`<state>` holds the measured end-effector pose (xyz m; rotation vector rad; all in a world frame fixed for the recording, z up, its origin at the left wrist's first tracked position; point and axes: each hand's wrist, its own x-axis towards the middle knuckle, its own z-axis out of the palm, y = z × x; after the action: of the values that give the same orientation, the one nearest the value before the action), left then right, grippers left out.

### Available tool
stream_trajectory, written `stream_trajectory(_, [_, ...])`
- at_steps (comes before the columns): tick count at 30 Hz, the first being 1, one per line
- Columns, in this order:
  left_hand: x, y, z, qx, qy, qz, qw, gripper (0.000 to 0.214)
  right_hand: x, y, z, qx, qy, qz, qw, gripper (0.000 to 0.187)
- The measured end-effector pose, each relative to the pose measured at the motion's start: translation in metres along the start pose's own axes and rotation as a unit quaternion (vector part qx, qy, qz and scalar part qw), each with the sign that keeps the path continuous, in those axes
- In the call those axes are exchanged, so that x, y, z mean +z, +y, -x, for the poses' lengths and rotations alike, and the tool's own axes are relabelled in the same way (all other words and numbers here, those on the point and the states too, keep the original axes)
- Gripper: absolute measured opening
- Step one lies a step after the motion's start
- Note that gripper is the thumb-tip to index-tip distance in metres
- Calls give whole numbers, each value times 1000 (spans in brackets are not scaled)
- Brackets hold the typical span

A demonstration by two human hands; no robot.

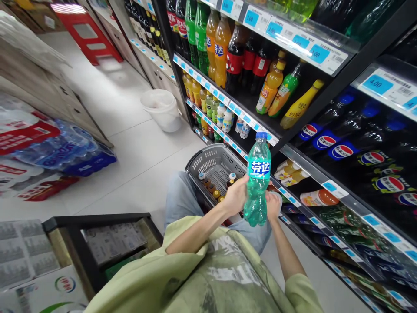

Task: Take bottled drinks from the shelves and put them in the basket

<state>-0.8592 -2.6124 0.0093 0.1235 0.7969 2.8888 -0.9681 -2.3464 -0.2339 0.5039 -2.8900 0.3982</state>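
Now: green Fanta bottle [258, 182] upright, held above grey shopping basket [208, 158], beside drinks shelf [312, 168]. Left hand [235, 196] wrapped round its middle, right hand [273, 205] closed on lower body. Looks full, likely weighty; thin plastic, somewhat squashy, probably slick. Best gripped at moulded waist

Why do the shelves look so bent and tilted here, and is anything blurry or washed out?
Head view: the wide lens bows the shelf rails and tilts the aisle. The green bottle at centre is sharp, but the cola bottles near the right edge look stretched and softer. Light glares on the red stool and the pale floor.
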Motion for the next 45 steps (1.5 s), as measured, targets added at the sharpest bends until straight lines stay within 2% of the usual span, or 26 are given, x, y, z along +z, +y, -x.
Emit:
stream_trajectory(8, [-7, -3, -2, -8, 21, 2, 1000, 74, 4, 3, 1, 17, 15, -41, 999, 24])
stream_trajectory(15, [-16, -10, -3, 34, 36, 13, 999, 77, 4, 4, 1, 16, 17, -57, 998, 22])
stream_trajectory(20, [-22, -14, -4, 45, 50, -21, 997, 79, 4, 4, 1, 15, 16, -64, 998, 23])
stream_trajectory(24, [-37, -19, -9, 70, 86, -81, 991, 82, 6, 5, 1, 17, 22, -64, 998, 22])
stream_trajectory(27, [-57, -20, -14, 105, 127, -173, 971, 87, 8, 5, 0, 19, 27, -63, 997, 21])
stream_trajectory(30, [-85, -18, -18, 112, 172, -284, 937, 79, 9, 6, 0, 24, 30, -62, 997, 20])
stream_trajectory(32, [-106, -16, -20, 117, 217, -359, 900, 77, 10, 6, 1, 26, 30, -63, 997, 20])
stream_trajectory(35, [-141, -17, -25, 117, 286, -474, 825, 77, 10, 7, 1, 25, 26, -67, 997, 19])
stream_trajectory(38, [-176, -23, -29, 92, 315, -548, 769, 74, 9, 7, 2, 24, 24, -68, 997, 19])
stream_trajectory(41, [-211, -34, -32, 52, 336, -583, 738, 72, 10, 7, 2, 25, 25, -67, 997, 18])
stream_trajectory(45, [-255, -54, -34, 4, 357, -603, 714, 77, 11, 8, 4, 30, 23, -66, 997, 18])
